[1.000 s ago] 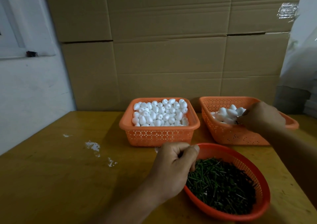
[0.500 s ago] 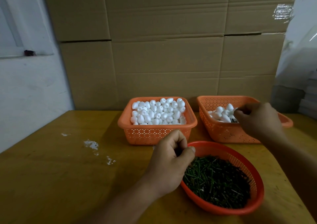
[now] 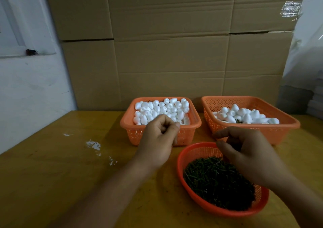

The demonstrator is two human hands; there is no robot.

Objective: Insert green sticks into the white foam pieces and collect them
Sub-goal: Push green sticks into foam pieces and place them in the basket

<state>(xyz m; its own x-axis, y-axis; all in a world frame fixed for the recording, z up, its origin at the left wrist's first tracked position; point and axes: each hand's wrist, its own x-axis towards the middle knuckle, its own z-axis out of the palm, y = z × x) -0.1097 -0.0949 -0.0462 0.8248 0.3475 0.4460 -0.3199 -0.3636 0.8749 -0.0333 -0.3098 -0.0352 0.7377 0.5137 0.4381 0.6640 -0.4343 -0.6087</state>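
Loose white foam pieces fill the left orange basket. More white foam pieces lie in the right orange basket, with a bit of green showing among them. Short green sticks fill a round red basket at the front. My left hand hovers at the left basket's front rim, fingers curled together, nothing visible in it. My right hand hangs over the far side of the red basket, fingers apart and empty.
All baskets stand on a yellow wooden table with white flecks on its left part. Stacked cardboard boxes close off the back. A white wall is at left, plastic sheeting at right.
My left hand rose from the red basket's rim to the left basket's front. My right hand left the right basket and came down over the green sticks, fingers spreading.
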